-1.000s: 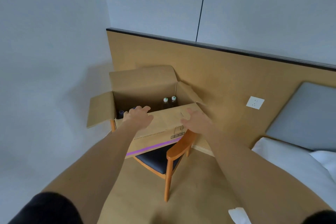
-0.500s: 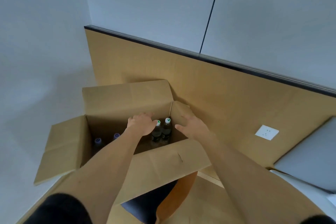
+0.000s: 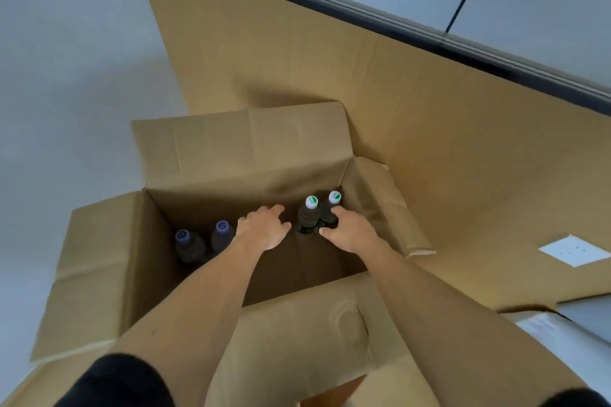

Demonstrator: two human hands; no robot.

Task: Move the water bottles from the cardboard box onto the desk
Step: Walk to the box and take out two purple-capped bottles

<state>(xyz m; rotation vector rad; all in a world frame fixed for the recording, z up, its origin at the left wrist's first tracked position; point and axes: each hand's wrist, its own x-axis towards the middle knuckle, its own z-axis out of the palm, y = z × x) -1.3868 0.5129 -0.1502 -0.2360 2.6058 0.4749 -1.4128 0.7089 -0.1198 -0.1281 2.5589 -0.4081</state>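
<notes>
Bottles: I count four in the cardboard box (image 3: 185, 274); two purple-capped bottles (image 3: 190, 246) left wall, two green-capped bottles (image 3: 309, 216) far right corner.
Left hand (image 3: 263, 230): fingers relaxed, empty.
Right hand (image 3: 350, 231): now curls around the green-capped bottles.
Change: both hands lower inside.

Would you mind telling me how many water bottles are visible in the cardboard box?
4. Two purple-capped bottles stand at the left; two white-and-green-capped bottles stand at the right, between the hands. The arms may hide more.

A single head-worn wide-angle view is provided, directed forward and steeply downward from above and close to the open cardboard box (image 3: 211, 155), both forearms being seen reaching away from the lens into it, the wood wall panel (image 3: 429, 116) lying beyond.
</notes>
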